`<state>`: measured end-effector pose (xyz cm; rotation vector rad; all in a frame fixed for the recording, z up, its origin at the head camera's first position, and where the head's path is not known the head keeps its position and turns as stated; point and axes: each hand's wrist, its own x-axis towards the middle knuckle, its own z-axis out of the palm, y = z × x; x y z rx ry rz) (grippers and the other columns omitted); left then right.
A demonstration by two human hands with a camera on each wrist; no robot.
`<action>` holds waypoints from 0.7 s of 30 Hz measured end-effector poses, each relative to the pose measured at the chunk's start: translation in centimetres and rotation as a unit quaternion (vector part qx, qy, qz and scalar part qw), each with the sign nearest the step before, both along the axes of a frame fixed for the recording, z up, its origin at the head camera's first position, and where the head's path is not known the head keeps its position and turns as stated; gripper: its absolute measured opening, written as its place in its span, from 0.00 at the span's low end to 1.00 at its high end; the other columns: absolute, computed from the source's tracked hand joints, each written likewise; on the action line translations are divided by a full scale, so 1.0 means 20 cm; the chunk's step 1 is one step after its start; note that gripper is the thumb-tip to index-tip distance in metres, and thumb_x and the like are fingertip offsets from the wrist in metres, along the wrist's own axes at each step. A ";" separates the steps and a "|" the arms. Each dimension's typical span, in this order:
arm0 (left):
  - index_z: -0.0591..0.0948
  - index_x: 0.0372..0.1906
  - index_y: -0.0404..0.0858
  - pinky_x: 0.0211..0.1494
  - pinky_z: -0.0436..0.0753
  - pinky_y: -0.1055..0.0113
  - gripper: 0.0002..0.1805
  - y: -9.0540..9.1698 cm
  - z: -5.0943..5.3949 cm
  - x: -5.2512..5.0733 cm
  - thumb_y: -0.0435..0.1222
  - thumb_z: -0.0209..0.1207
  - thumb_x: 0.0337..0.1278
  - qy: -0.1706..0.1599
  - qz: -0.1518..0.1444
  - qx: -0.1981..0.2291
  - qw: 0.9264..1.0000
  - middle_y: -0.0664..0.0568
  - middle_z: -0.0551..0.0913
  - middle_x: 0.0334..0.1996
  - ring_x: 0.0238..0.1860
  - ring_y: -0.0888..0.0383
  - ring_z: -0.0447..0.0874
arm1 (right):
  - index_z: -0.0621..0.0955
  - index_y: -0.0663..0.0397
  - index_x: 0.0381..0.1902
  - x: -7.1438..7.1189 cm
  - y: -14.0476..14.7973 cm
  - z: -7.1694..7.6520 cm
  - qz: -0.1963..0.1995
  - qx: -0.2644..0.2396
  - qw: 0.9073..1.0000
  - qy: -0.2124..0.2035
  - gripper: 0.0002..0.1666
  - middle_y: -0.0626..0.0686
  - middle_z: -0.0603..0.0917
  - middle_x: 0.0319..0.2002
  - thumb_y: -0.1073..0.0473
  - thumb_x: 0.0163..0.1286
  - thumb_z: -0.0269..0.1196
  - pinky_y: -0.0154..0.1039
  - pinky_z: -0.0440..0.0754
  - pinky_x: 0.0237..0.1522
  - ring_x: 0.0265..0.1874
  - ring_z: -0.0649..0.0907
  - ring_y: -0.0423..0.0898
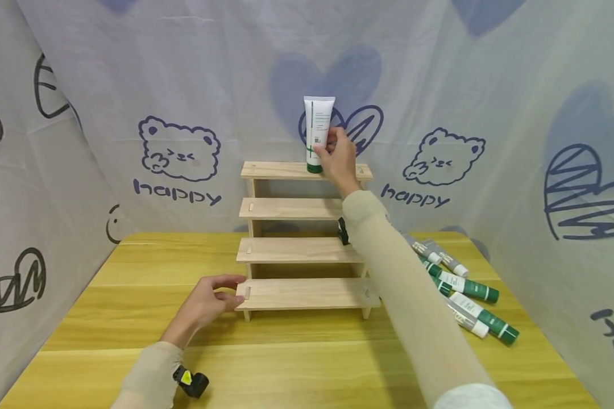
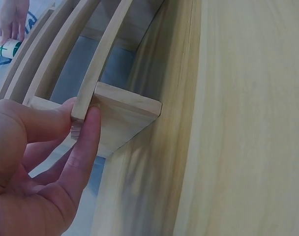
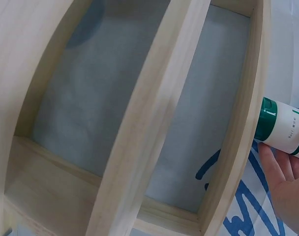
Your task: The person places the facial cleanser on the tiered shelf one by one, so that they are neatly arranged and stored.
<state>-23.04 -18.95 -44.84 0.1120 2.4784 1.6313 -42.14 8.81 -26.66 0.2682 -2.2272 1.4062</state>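
"Cloth (image 1: pixel 256 34) hangs behind everything. Any writing on it?"

"'happy', in full twice, under bear drawings (image 1: pixel 181 156) at ten and two o'clock; at four o'clock another word is cut off by the edge."

"And in front?"

"Wood-grained table (image 1: pixel 286 363), with a four-shelf wooden rack (image 1: pixel 286 209) standing at the centre. Loose tubes (image 1: pixel 473 288) lie at four o'clock, their caps pointing mostly that way too; their lettering is too small to make out."

"The hands?"

"At one o'clock the right hand (image 1: pixel 341 162) pinches a white tube (image 1: pixel 319 116) by its lower half. At eight o'clock the left hand (image 1: pixel 207 301) pinches the near-left end of the lowest board (image 1: pixel 307 293) between thumb and finger."

"How does the white tube point?"

"Upright, at twelve o'clock over the top board (image 1: pixel 276 170), long axis running twelve to six, flat end up. Its green cap (image 1: pixel 314 168) points to six; I can't tell whether it touches the board."

"Brand?"

"Print too fine to read, beside a green vertical bar (image 1: pixel 311 116); a green cross (image 1: pixel 310 150) sits nearer the cap."
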 end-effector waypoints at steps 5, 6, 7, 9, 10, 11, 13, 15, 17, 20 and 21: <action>0.79 0.67 0.36 0.46 0.89 0.61 0.26 0.00 0.00 0.00 0.30 0.67 0.65 0.000 0.002 -0.001 1.000 0.35 0.78 0.62 0.46 0.55 0.89 | 0.74 0.65 0.65 0.01 0.01 -0.01 0.004 0.009 1.000 0.009 0.26 0.64 0.83 0.57 0.65 0.72 0.66 0.43 0.85 0.60 0.54 0.85 0.56; 0.79 0.67 0.36 0.45 0.89 0.61 0.26 0.00 0.00 0.00 0.30 0.67 0.65 0.000 0.003 -0.002 1.000 0.35 0.78 0.62 0.46 0.55 0.89 | 0.74 0.65 0.65 0.01 0.02 -0.01 0.005 0.012 1.000 0.010 0.26 0.64 0.83 0.56 0.65 0.72 0.66 0.44 0.85 0.60 0.54 0.85 0.56; 0.79 0.67 0.36 0.45 0.89 0.61 0.26 0.00 0.00 0.00 0.30 0.67 0.64 0.000 0.003 -0.002 1.000 0.35 0.78 0.62 0.46 0.55 0.89 | 0.74 0.65 0.65 0.01 0.02 -0.01 0.005 0.015 1.000 0.009 0.26 0.64 0.83 0.56 0.64 0.72 0.66 0.44 0.85 0.60 0.54 0.85 0.56; 0.79 0.68 0.36 0.46 0.89 0.61 0.26 0.00 0.00 0.00 0.30 0.67 0.64 0.000 0.002 0.000 1.000 0.35 0.78 0.62 0.46 0.54 0.89 | 0.74 0.64 0.66 0.01 0.04 -0.01 0.005 0.021 1.000 0.001 0.27 0.64 0.83 0.57 0.63 0.73 0.66 0.43 0.85 0.61 0.55 0.85 0.56; 0.79 0.68 0.36 0.46 0.90 0.60 0.27 0.00 0.00 0.00 0.30 0.67 0.65 0.000 0.002 0.001 1.000 0.35 0.78 0.62 0.46 0.54 0.89 | 0.74 0.63 0.66 0.02 0.05 -0.01 0.005 0.021 1.000 -0.004 0.27 0.63 0.83 0.58 0.62 0.73 0.66 0.43 0.84 0.61 0.55 0.85 0.56; 0.79 0.68 0.36 0.46 0.90 0.60 0.27 0.00 -0.01 -0.01 0.30 0.66 0.65 0.000 0.000 0.002 1.000 0.35 0.78 0.63 0.47 0.54 0.89 | 0.74 0.62 0.67 0.02 0.06 -0.01 0.005 0.020 1.000 -0.008 0.28 0.63 0.83 0.58 0.61 0.73 0.66 0.44 0.84 0.62 0.56 0.85 0.56; 0.78 0.68 0.36 0.46 0.90 0.59 0.27 0.00 -0.01 -0.01 0.30 0.66 0.65 -0.001 -0.002 0.005 1.000 0.34 0.78 0.63 0.47 0.54 0.89 | 0.73 0.60 0.69 0.03 0.09 -0.01 0.007 0.015 1.000 -0.016 0.29 0.62 0.82 0.60 0.60 0.73 0.66 0.45 0.84 0.62 0.57 0.85 0.56; 0.78 0.69 0.36 0.46 0.90 0.60 0.27 0.00 -0.01 -0.01 0.30 0.66 0.65 -0.002 -0.003 0.009 1.000 0.34 0.77 0.63 0.47 0.54 0.89 | 0.72 0.59 0.70 0.05 0.12 0.00 0.012 0.009 1.000 -0.024 0.30 0.61 0.81 0.61 0.59 0.74 0.66 0.45 0.83 0.63 0.58 0.84 0.56; 0.78 0.69 0.36 0.46 0.90 0.60 0.27 -0.01 -0.01 -0.01 0.30 0.66 0.65 -0.004 -0.003 0.011 1.000 0.34 0.77 0.64 0.47 0.54 0.89 | 0.72 0.58 0.71 0.07 0.15 0.01 0.015 0.011 0.999 -0.030 0.31 0.62 0.81 0.61 0.59 0.74 0.66 0.46 0.83 0.63 0.58 0.83 0.56; 0.78 0.69 0.36 0.46 0.90 0.61 0.28 0.00 -0.01 -0.01 0.30 0.66 0.65 -0.006 -0.002 0.013 1.000 0.34 0.77 0.64 0.48 0.54 0.89 | 0.71 0.56 0.72 0.09 0.21 0.02 0.021 0.025 0.998 -0.044 0.31 0.61 0.80 0.62 0.58 0.75 0.64 0.46 0.84 0.62 0.59 0.82 0.56; 0.78 0.69 0.36 0.46 0.90 0.61 0.28 0.00 -0.01 -0.01 0.30 0.66 0.65 -0.007 -0.002 0.013 1.000 0.34 0.77 0.64 0.48 0.54 0.89 | 0.71 0.56 0.72 0.10 0.23 0.02 0.023 0.030 0.998 -0.047 0.31 0.61 0.81 0.62 0.58 0.75 0.64 0.46 0.85 0.61 0.58 0.83 0.56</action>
